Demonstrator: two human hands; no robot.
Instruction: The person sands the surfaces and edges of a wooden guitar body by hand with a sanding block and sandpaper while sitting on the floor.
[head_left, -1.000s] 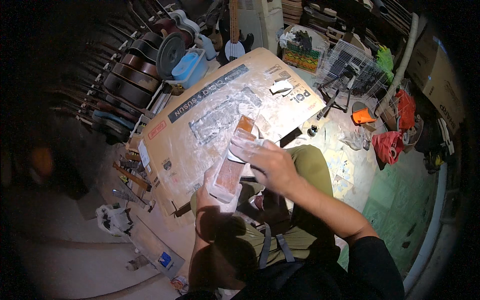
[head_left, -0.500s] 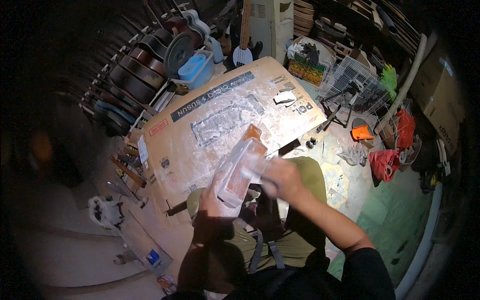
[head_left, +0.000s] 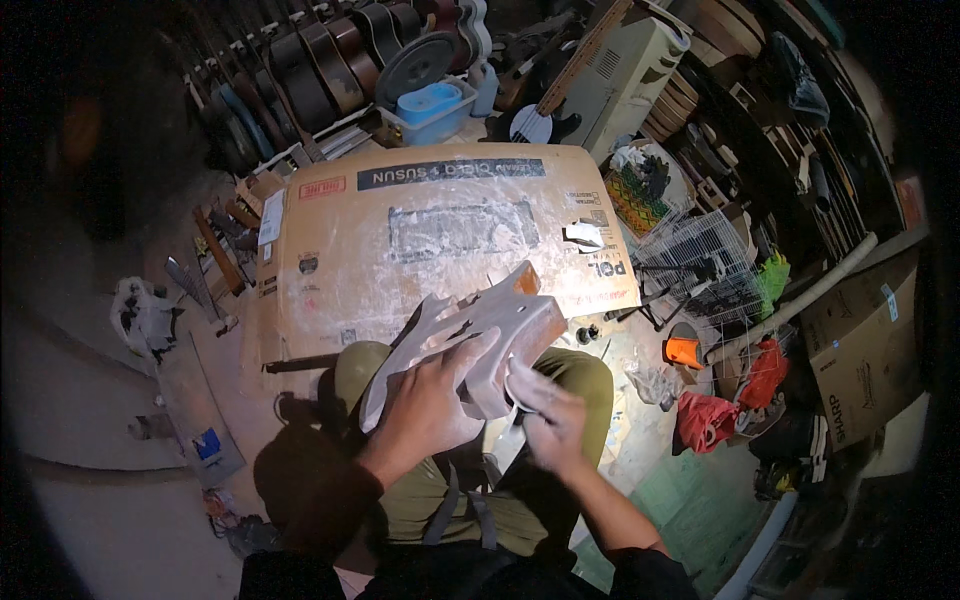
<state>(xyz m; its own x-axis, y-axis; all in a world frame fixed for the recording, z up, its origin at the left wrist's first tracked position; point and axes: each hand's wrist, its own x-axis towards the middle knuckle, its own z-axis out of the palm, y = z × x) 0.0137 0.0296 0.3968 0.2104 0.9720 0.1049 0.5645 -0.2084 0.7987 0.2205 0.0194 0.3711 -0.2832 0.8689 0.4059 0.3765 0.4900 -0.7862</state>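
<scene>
A dusty wooden guitar body (head_left: 480,325) with cut-out openings and a reddish-brown edge is held tilted above my lap. My left hand (head_left: 435,400) is closed around its near side, the fingers reaching over the pale, dust-covered face. At the body's right edge, my right hand (head_left: 552,415) is closed and slightly blurred. Its fingers press a thin pale piece, apparently sandpaper, against the rim; most of that piece is hidden by the fingers.
Ahead lies a dusty cardboard sheet (head_left: 340,240) bearing a crumpled white piece (head_left: 583,236). Several guitars (head_left: 335,65) stand behind, near a blue tub (head_left: 430,103). Hand tools (head_left: 217,250) lie left; a wire rack (head_left: 700,260), orange cup (head_left: 684,347) and red bag (head_left: 706,420) sit right.
My view has swung to the right. The guitar body has turned, showing more of its broad face. My right hand has moved from the top of the reddish edge to the lower right rim.
</scene>
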